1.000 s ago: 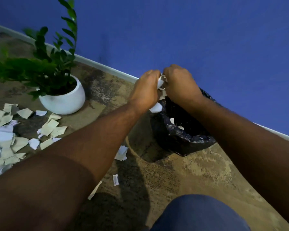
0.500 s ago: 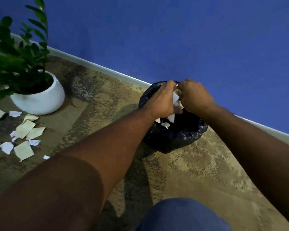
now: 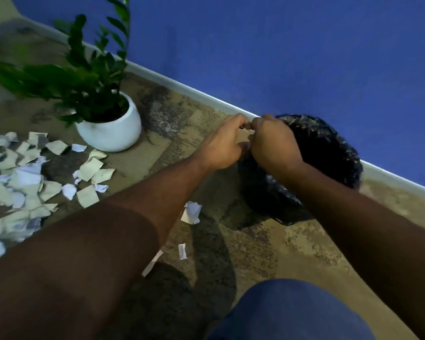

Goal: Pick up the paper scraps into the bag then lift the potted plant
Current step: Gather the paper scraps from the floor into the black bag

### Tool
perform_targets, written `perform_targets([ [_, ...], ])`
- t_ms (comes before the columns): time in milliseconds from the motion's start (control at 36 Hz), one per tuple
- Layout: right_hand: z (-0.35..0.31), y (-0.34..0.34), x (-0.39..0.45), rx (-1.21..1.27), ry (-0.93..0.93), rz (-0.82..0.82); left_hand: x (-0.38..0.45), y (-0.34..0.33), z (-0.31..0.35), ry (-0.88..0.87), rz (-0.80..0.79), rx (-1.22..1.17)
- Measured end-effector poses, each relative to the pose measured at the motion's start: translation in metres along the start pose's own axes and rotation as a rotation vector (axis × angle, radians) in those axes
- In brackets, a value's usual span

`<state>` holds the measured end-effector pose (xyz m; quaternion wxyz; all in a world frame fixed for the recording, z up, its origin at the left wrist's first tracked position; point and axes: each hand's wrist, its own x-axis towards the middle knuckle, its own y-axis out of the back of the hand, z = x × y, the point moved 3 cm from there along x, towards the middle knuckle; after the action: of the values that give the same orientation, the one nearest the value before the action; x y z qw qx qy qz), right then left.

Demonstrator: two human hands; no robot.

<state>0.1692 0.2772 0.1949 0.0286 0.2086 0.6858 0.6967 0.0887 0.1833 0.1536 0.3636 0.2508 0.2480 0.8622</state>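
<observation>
Clearly, most of the job is unfinished: a thick spread of paper scraps [image 3: 22,182] lies at the left of the frame, with a few strays at lower centre, one [image 3: 191,212] just left of the black plastic bag [image 3: 329,153] and smaller ones nearer the bottom. The bag sits at centre right against the white skirting board [image 3: 182,88], its mouth partly hidden by the hands.

Several risks can be judged from here. The bag is limp film and may fold shut or tip if its rim is tugged, spilling what it holds onto the patterned carpet [image 3: 292,241]. Light scraps could be missed, above all those half hidden under the left forearm. The potted plant [image 3: 108,123], in its white round pot at upper left, stands just beside the scrap pile; its long leaves could be brushed and the pot knocked when that pile is gathered.

Both hands are held over the bag's near edge, knuckles nearly touching. The left hand [image 3: 221,146] is curled with fingers drawn in; the right hand [image 3: 272,143] is likewise closed into a loose fist. Whether paper or bag rim is pinched inside either cannot be told, since the palms face away and nothing white shows between them.
</observation>
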Motion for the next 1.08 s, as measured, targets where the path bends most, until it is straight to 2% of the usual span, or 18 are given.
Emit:
perform_targets([
  [83, -0.038, -0.022, 0.000, 0.040, 0.051, -0.013, -0.026, 0.020, -0.030, 0.034, -0.011, 0.040],
  [222, -0.084, -0.068, -0.008, 0.072, 0.157, -0.159, -0.068, 0.039, -0.081, 0.128, -0.055, 0.100],
  [333, -0.108, -0.117, -0.019, 0.113, 0.215, -0.406, -0.106, 0.041, -0.123, 0.192, -0.173, 0.265],
  [445, -0.122, -0.161, -0.035, 0.105, 0.320, -0.630, -0.141, 0.034, -0.153, 0.322, -0.309, 0.251],
  [611, -0.122, -0.205, -0.069, 0.081, 0.384, -0.827, -0.177, 0.009, -0.179, 0.304, -0.474, 0.375],
  [806, -0.122, -0.229, -0.087, 0.050, 0.430, -0.881, -0.192, -0.009, -0.195, 0.201, -0.562, 0.559],
  [917, -0.119, -0.233, -0.094, 0.044, 0.422, -0.796, -0.195, -0.014, -0.198, 0.180, -0.581, 0.640],
  [1000, -0.113, -0.230, -0.099, 0.127, 0.432, -0.712, -0.193, -0.014, -0.199, 0.210, -0.569, 0.606],
  [1084, -0.107, -0.232, -0.106, 0.093, 0.418, -0.676, -0.191, -0.014, -0.200, 0.215, -0.552, 0.595],
])
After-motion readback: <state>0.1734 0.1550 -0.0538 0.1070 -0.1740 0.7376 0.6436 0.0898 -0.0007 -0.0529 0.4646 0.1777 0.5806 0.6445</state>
